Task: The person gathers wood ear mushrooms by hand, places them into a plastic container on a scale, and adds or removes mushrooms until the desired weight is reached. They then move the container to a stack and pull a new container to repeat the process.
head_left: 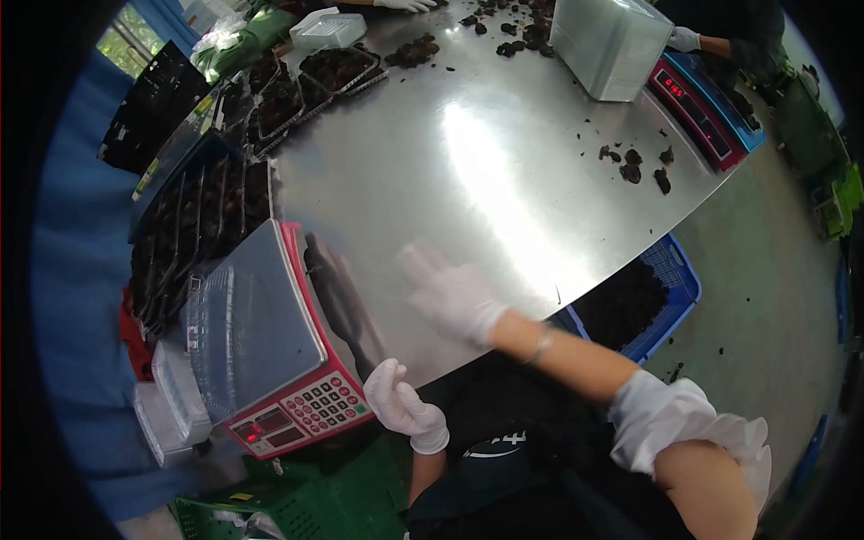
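My right hand (454, 297), in a white glove, is over the bare metal table (387, 189), blurred by motion. Its fingers look stretched out and apart, and nothing shows in them. Beside the keypad of the red scale (297, 405) is my left hand (402, 409), also gloved, with its fingers curled together; I see nothing in them. A clear plastic box (211, 315) rests on the left part of the scale's grey platform (274, 306). The scale's red digits are too blurred to read.
Clear trays of dark, mushroom-like pieces (202, 216) line the left side. Loose dark pieces (633, 166) lie at the right, near a second scale (697, 112) and stacked clear boxes (607, 45). A blue basket (679, 279) stands below the table edge. Other people's gloved hands (684, 39) are at the far side.
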`<state>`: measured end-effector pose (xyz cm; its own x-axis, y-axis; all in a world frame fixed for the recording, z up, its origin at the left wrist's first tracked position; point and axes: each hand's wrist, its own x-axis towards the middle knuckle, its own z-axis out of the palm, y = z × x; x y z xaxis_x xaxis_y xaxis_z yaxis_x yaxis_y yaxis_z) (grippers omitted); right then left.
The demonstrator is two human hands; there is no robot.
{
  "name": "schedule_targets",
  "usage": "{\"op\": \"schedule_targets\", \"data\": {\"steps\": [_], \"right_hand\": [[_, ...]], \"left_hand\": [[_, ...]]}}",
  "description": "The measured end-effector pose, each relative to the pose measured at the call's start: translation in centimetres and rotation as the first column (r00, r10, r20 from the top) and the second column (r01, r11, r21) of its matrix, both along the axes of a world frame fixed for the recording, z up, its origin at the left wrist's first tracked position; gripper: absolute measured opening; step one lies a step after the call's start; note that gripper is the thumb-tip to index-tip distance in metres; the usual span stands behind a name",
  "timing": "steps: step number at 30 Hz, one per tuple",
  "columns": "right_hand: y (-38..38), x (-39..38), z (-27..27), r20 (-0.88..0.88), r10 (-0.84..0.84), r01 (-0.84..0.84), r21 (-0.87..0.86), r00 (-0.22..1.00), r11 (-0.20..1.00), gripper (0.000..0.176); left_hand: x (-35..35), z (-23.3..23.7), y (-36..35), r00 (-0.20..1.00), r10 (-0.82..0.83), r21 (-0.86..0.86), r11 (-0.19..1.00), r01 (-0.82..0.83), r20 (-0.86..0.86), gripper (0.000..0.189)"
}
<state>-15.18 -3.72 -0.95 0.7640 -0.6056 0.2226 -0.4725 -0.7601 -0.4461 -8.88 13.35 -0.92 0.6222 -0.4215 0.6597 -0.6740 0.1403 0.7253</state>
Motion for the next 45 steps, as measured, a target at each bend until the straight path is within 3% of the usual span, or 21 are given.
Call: {"op": "schedule_targets", "data": {"steps": [2,4,5,6,8,9,12,17,18,21,24,26,27,28,29,31,36,40,42,44,45], "right_hand": [[-4.9,-6.6,-3.1,-0.220,-0.389,0.329,-0.265,0.895,0.907,0.065],[-7.3,-12.6,1.2,-0.363,-0.669,0.675,-0.134,0.648,0.726,0.065],[-6.8,-14.8,0.2,-0.013,-0.755,0.687,-0.404,0.656,0.604,0.057],[-5.4,-15.0,0.9,-0.027,-0.763,0.691,-0.405,0.646,0.599,0.057],[-2.2,-13.5,3.2,0.253,-0.443,0.411,0.170,0.860,0.896,0.051],[0.0,-11.5,1.3,0.122,-0.255,0.266,-0.090,0.959,0.960,0.048],[5.9,-5.8,1.5,0.133,0.038,-0.057,0.142,0.990,0.988,0.061],[1.7,-11.2,0.7,-0.106,-0.234,0.236,0.004,0.966,0.972,0.072],[0.0,-13.4,1.7,-0.149,-0.399,0.414,0.081,0.905,0.907,0.070],[-4.0,-20.9,0.8,-0.210,-0.717,0.698,-0.166,0.665,0.696,0.069],[-4.2,-22.5,0.2,-0.037,-0.880,0.769,-0.469,0.473,0.434,0.061],[-2.7,-18.0,4.2,-0.024,-0.650,0.642,-0.136,0.760,0.755,0.054],[-2.0,-15.7,0.5,0.114,-0.467,0.470,0.003,0.877,0.883,0.050],[-1.2,-12.1,-1.1,0.159,-0.252,0.269,-0.097,0.954,0.958,0.050],[0.0,-9.4,1.9,0.151,-0.120,0.105,0.104,0.981,0.989,0.053],[1.0,-5.4,0.3,0.069,0.118,-0.109,-0.123,0.991,0.986,0.059],[-8.4,-11.4,-0.4,-0.025,-0.237,0.234,-0.088,0.971,0.968,0.066],[-15.2,-19.9,-1.1,-0.070,-0.645,0.616,-0.233,0.761,0.753,0.069],[-15.0,-18.6,1.1,-0.152,-0.666,0.635,-0.210,0.730,0.743,0.069],[-14.6,-15.1,-0.1,-0.215,-0.390,0.370,-0.129,0.895,0.920,0.070],[-14.0,-12.9,-1.1,0.022,-0.272,0.272,0.018,0.962,0.962,0.071]], "left_hand": [[0.4,-0.1,0.2,1.000,-0.002,0.041,0.999,0.002,-0.007,0.028],[0.5,-0.3,-0.3,0.999,0.007,0.034,0.999,-0.006,-0.042,0.028],[0.3,-0.4,-0.6,0.997,0.005,0.039,0.999,-0.002,-0.080,0.028],[0.2,-0.3,-0.8,0.996,-0.006,0.049,0.999,0.011,-0.090,0.028],[0.2,0.0,-1.7,0.998,-0.018,0.095,0.995,0.024,-0.066,0.028],[0.2,0.0,-1.9,0.997,-0.030,0.094,0.995,0.037,-0.073,0.028],[0.2,0.3,-2.3,0.995,-0.063,0.120,0.990,0.073,-0.081,0.028],[0.3,-0.1,-2.2,0.990,-0.068,0.157,0.984,0.087,-0.124,0.028],[0.3,-0.3,-2.1,0.989,-0.078,0.157,0.983,0.098,-0.130,0.028],[0.3,-0.8,-2.3,0.980,-0.082,0.160,0.981,0.112,-0.184,0.028],[0.4,-0.8,-2.2,0.981,-0.085,0.187,0.975,0.119,-0.176,0.028],[0.4,-1.0,-2.1,0.977,-0.097,0.192,0.972,0.134,-0.191,0.028],[0.4,-0.9,-2.1,0.982,-0.088,0.221,0.967,0.125,-0.169,0.028],[0.4,-0.9,-2.1,0.980,-0.108,0.217,0.966,0.143,-0.165,0.028],[0.4,-0.8,-2.1,0.984,-0.093,0.233,0.964,0.127,-0.151,0.028],[0.4,-0.8,-2.3,0.987,-0.072,0.238,0.965,0.105,-0.146,0.027],[0.6,-1.2,-2.3,0.989,-0.042,0.223,0.972,0.073,-0.142,0.027],[0.1,-0.6,-2.6,0.997,-0.031,0.261,0.964,0.049,-0.070,0.026],[0.0,-0.7,-2.8,0.997,-0.064,0.271,0.960,0.075,-0.049,0.026],[-0.2,-0.4,-2.8,0.997,-0.074,0.291,0.954,0.076,-0.018,0.026],[-0.2,-0.5,-2.9,0.997,-0.076,0.312,0.947,0.075,-0.007,0.026]]}}
